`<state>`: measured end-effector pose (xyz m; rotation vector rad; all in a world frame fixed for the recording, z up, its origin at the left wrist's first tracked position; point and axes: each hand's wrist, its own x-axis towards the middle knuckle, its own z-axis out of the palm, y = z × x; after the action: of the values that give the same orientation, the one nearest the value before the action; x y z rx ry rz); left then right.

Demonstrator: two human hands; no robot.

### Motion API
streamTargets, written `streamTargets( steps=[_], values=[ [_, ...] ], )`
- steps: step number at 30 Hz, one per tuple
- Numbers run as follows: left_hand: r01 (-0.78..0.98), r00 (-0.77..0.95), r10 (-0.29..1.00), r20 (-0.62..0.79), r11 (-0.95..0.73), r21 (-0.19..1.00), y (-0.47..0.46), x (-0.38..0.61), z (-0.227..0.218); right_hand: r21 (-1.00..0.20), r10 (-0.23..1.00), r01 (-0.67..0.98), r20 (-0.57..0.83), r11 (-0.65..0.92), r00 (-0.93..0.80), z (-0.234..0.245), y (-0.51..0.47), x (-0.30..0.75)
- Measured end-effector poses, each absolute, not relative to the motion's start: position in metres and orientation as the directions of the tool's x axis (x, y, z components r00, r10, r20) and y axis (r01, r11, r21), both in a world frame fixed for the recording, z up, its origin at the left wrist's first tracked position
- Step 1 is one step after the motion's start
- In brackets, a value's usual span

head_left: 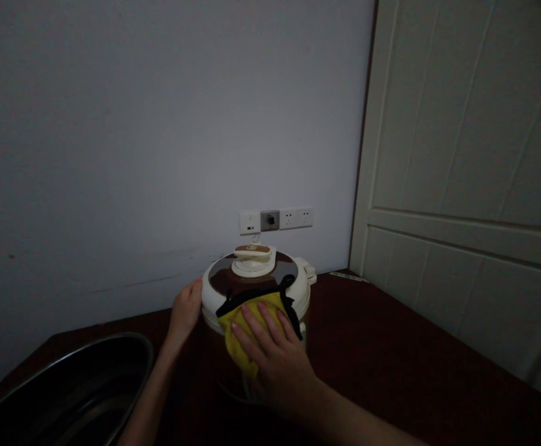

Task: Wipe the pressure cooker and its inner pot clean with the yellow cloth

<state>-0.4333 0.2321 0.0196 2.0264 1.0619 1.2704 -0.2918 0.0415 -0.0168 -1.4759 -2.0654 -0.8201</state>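
An electric pressure cooker point(209, 301) with a white rim, a dark brown lid top and a white lid handle point(253, 260) stands upright on the dark table. My left hand point(188, 311) grips its left side at the rim, the fingertips partly hidden. Against the front of the cooker, my right hand point(274, 353) presses a yellow cloth point(233, 331) with black edging, fingers laid over it. The cloth covers part of the front rim and the body below. Dim light hides most of the cooker's lower body.
A large metal basin point(147, 347) is at the lower left, beside my left forearm. Behind the cooker, wall sockets point(297, 217) and a grey switch plate point(270, 220) sit on the pale wall. A white panelled door point(437, 155) borders the table point(391, 347) on the right.
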Motion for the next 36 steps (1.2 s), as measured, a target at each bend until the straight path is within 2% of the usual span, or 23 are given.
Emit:
streamTargets(
  steps=[3, 5, 8, 11, 15, 19, 23, 27, 31, 33, 36],
  values=[
    [0.324, 0.26, 0.826, 0.501, -0.563, 0.761, 0.231, -0.433, 0.02, 0.145, 0.628, 0.975, 0.746, 0.17, -0.221, -0.02, 0.041, -0.267],
    [0.298, 0.272, 0.82, 0.504, -0.57, 0.766, 0.231, -0.434, 0.019, 0.067, 0.573, 0.989, 0.809, 0.13, -0.13, -0.021, 0.043, -0.246],
    [0.288, 0.264, 0.824, 0.5, -0.563, 0.775, 0.231, -0.434, 0.018, -0.031, 0.522, 0.986, 0.851, 0.164, -0.06, -0.02, 0.045, -0.223],
    [0.297, 0.241, 0.838, 0.49, -0.544, 0.785, 0.231, -0.433, 0.018, 0.069, 0.532, 0.981, 0.832, 0.183, -0.157, -0.017, 0.041, -0.223],
    [0.296, 0.251, 0.832, 0.495, -0.553, 0.779, 0.228, -0.433, 0.021, 0.284, 0.634, 0.928, 0.678, 0.242, -0.373, -0.003, 0.037, -0.257],
    [0.204, 0.294, 0.796, 0.529, -0.593, 0.779, 0.229, -0.434, 0.02, 0.314, 0.64, 0.866, 0.585, 0.388, -0.499, 0.023, 0.055, -0.298],
    [0.089, 0.361, 0.711, 0.603, -0.67, 0.737, 0.231, -0.437, 0.017, 0.271, 0.643, 0.876, 0.598, 0.399, -0.478, 0.037, 0.076, -0.32],
    [0.13, 0.341, 0.741, 0.579, -0.647, 0.751, 0.231, -0.437, 0.017, 0.252, 0.648, 0.875, 0.593, 0.414, -0.477, 0.038, 0.068, -0.313],
    [0.25, 0.278, 0.815, 0.509, -0.573, 0.781, 0.234, -0.432, 0.015, 0.192, 0.663, 0.91, 0.632, 0.367, -0.401, 0.035, 0.046, -0.288],
    [0.22, 0.246, 0.829, 0.503, -0.553, 0.804, 0.237, -0.431, 0.015, 0.141, 0.66, 0.932, 0.671, 0.333, -0.337, 0.034, 0.04, -0.275],
    [0.174, 0.066, 0.82, 0.568, -0.57, 0.803, 0.228, -0.436, 0.022, 0.006, 0.643, 0.948, 0.733, 0.32, -0.222, 0.036, 0.039, -0.262]
  ],
)
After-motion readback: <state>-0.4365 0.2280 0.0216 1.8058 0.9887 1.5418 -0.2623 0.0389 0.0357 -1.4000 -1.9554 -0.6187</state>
